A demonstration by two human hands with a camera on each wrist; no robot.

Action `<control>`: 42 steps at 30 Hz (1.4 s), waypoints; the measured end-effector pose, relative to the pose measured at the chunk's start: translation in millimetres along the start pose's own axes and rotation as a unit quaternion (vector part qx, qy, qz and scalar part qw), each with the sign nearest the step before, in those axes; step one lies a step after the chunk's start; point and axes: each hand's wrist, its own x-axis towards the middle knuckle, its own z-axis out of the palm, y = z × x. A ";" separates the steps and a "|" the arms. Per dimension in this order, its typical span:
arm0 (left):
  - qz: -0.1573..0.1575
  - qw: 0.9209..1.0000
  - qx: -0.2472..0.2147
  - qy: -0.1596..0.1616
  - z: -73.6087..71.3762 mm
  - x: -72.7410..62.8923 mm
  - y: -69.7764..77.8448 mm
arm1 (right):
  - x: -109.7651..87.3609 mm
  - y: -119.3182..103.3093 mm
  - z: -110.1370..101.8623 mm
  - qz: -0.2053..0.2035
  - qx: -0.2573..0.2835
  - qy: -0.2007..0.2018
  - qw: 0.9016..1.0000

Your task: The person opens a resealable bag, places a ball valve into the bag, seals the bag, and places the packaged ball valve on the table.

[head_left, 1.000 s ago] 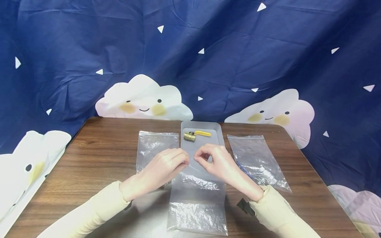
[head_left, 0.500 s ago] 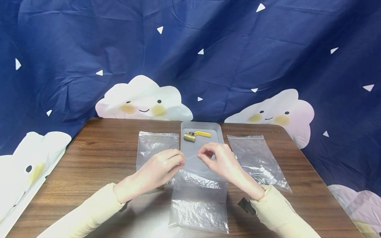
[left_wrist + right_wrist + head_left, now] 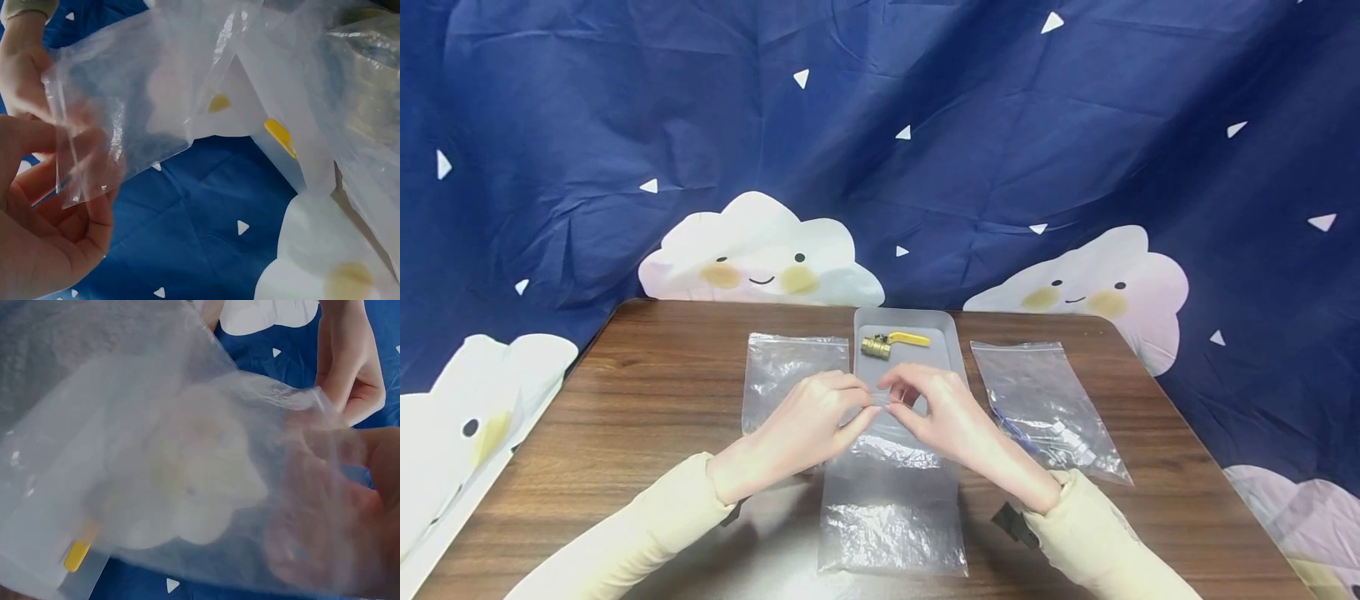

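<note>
My left hand [image 3: 812, 421] and right hand [image 3: 943, 408] meet above the tray in the head view, their fingertips almost touching. Between them they pinch the top edge of a clear zip bag [image 3: 891, 521], which hangs down toward me. In the left wrist view the bag's corner [image 3: 94, 150] lies over my curled left fingers. Seen from the right wrist, the film [image 3: 206, 475] covers much of my right fingers. A brass ball valve [image 3: 877, 346] with a yellow lever lies in the tray behind the hands. I cannot make out anything inside the held bag.
The grey tray [image 3: 906, 315] stands at the table's [image 3: 662, 375] middle. To its left lies a clear zip bag [image 3: 793, 367], its lower part hidden by my left hand. Another zip bag [image 3: 1026, 375] on the right holds something blue and several pale pieces.
My hands first drew slightly apart, with the bag's edge stretched between them, then came together. The left hand moved right and the right hand a little left; the valve stayed put.
</note>
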 end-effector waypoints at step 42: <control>-0.096 0.985 -0.090 -0.112 -10.5 -12.1 -4.1 | -16.9 18.7 -32.5 -0.014 -0.050 -0.128 0.990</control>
